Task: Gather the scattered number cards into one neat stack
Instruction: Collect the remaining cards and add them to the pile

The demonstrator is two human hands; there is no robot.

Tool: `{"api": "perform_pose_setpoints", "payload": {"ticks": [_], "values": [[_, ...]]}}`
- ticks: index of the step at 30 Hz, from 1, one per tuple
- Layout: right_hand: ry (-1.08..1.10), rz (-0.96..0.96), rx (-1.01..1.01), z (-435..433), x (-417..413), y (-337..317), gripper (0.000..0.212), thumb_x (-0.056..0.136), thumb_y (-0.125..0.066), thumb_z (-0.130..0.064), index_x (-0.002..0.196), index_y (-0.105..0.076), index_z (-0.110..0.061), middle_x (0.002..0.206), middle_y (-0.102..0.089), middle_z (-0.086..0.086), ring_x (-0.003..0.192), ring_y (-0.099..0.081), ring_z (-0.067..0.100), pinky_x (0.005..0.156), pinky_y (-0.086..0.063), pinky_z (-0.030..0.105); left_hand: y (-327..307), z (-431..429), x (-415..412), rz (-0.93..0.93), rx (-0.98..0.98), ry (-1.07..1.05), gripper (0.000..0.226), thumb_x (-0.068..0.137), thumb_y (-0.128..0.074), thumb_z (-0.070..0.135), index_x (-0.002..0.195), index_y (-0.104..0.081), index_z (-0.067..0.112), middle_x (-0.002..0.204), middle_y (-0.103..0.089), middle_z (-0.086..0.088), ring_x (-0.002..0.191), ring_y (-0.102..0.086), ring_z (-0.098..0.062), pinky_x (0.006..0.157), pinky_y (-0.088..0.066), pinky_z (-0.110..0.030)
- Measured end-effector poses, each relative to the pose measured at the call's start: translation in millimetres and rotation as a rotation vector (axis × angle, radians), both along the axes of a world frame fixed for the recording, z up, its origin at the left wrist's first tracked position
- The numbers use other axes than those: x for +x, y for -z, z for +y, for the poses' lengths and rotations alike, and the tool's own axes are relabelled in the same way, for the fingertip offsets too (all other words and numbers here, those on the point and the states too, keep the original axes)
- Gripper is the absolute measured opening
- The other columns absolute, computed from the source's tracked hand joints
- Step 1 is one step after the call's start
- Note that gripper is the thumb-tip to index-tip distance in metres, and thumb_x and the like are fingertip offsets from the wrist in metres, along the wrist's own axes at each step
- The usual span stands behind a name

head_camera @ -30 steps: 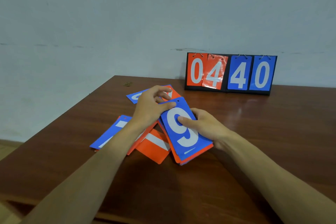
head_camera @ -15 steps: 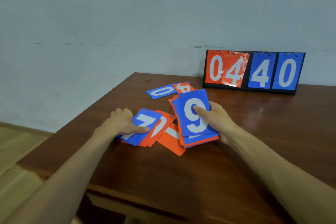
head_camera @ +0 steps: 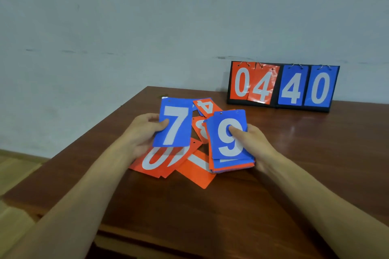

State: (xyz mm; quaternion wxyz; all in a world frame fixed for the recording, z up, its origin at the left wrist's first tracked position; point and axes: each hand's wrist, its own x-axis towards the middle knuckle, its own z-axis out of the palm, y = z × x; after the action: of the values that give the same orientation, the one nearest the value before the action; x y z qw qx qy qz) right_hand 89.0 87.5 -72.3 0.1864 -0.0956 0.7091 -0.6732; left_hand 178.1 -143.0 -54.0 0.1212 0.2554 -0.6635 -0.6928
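My left hand pinches a blue card with a white 7, lifted above the table, thumb on its face. My right hand grips a stack of blue and orange cards with a blue 6 on top, thumb pressed on it. Loose cards lie between and below: an orange 0, an orange card with a white bar, an orange 8 partly hidden, and an orange 4 over a blue card farther back.
A black flip scoreboard reading 0 4 4 0 stands at the back of the brown wooden table against the wall. The table's left edge drops to a wooden floor.
My left hand, flat on the loose cards half a second ago, has picked up the blue 7 and raised it. The right hand keeps its hold on the stack.
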Motion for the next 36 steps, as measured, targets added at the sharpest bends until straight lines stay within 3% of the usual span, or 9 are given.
{"api": "perform_pose_setpoints", "payload": {"ticks": [2,6,12,15,19,23,28,32,36], "values": [[-0.025,-0.010,-0.032,-5,3,-2,0.024,0.093,-0.058,-0.032,0.107,-0.060,-0.012,0.093,-0.074,0.008,0.071,-0.072,0.019,0.056,-0.060,0.029,0,18,-6,0.028,0.004,0.042,0.030,0.087,-0.067,0.011,0.116,-0.058,0.008,0.106,-0.071,-0.012,0.083,-0.071,-0.019,0.062,-0.059,-0.031],[-0.056,-0.023,-0.041,-14,8,-5,0.033,0.084,-0.069,-0.033,0.106,-0.054,-0.014,0.090,-0.073,0.007,0.063,-0.072,0.016,0.049,-0.057,0.026,7,41,-19,-0.034,-0.307,0.073,0.032,0.082,-0.075,0.027,0.107,-0.061,0.015,0.102,-0.069,-0.003,0.086,-0.069,-0.014,0.064,-0.055,-0.028],[-0.025,0.023,0.068,-10,3,-4,0.039,0.083,-0.071,-0.026,0.113,-0.049,-0.018,0.093,-0.070,0.003,0.070,-0.071,0.015,0.048,-0.056,0.024,8,25,-4,-0.068,-0.695,0.101,0.031,0.098,-0.045,0.041,0.100,-0.068,0.019,0.101,-0.070,0.000,0.089,-0.062,-0.012,0.071,-0.047,-0.022],[-0.003,0.004,0.045,-3,1,-1,0.036,0.086,-0.069,-0.025,0.115,-0.051,-0.016,0.092,-0.071,0.005,0.068,-0.072,0.017,0.049,-0.057,0.025,13,0,3,-0.352,-0.993,0.006,0.049,0.094,-0.047,0.052,0.124,-0.058,0.015,0.130,-0.057,-0.007,0.117,-0.054,-0.021,0.093,-0.047,-0.035],[0.004,-0.036,0.020,4,0,-2,0.027,0.088,-0.066,-0.021,0.110,-0.052,-0.015,0.088,-0.071,0.007,0.064,-0.071,0.018,0.047,-0.056,0.026,19,-12,6,-0.747,-1.172,0.163,0.084,0.074,-0.062,0.068,0.136,-0.045,0.014,0.145,-0.035,-0.014,0.135,-0.034,-0.030,0.107,-0.038,-0.047],[-0.010,-0.024,0.025,10,0,-3,0.021,0.090,-0.062,-0.019,0.108,-0.053,-0.014,0.087,-0.071,0.008,0.063,-0.070,0.018,0.045,-0.055,0.025,11,-6,2,-0.674,-0.887,0.184,0.083,0.069,-0.081,0.046,0.136,-0.042,0.015,0.139,-0.049,-0.013,0.122,-0.053,-0.031,0.099,-0.048,-0.048],[-0.010,-0.011,0.063,17,-5,-3,0.014,0.090,-0.061,-0.019,0.101,-0.052,-0.018,0.084,-0.071,0.006,0.062,-0.070,0.018,0.045,-0.054,0.024,8,-7,3,-0.354,-0.595,0.001,0.045,0.086,-0.070,0.013,0.125,-0.047,0.011,0.122,-0.060,-0.013,0.094,-0.065,-0.025,0.079,-0.057,-0.042],[-0.008,-0.008,0.061,18,-7,-3,0.012,0.090,-0.062,-0.019,0.097,-0.051,-0.019,0.084,-0.070,0.006,0.061,-0.070,0.017,0.045,-0.054,0.024,0,-9,6,-0.024,-0.069,-0.089,0.034,0.088,-0.065,0.008,0.120,-0.056,0.012,0.103,-0.070,-0.009,0.085,-0.070,-0.025,0.061,-0.060,-0.039],[-0.035,-0.002,0.069,16,-6,-2,0.018,0.090,-0.062,-0.020,0.104,-0.052,-0.017,0.087,-0.071,0.007,0.066,-0.070,0.019,0.050,-0.057,0.026,-5,27,-7,0.129,0.123,-0.004,0.027,0.086,-0.067,0.004,0.112,-0.060,0.008,0.097,-0.072,-0.011,0.078,-0.073,-0.023,0.061,-0.062,-0.036]]}}
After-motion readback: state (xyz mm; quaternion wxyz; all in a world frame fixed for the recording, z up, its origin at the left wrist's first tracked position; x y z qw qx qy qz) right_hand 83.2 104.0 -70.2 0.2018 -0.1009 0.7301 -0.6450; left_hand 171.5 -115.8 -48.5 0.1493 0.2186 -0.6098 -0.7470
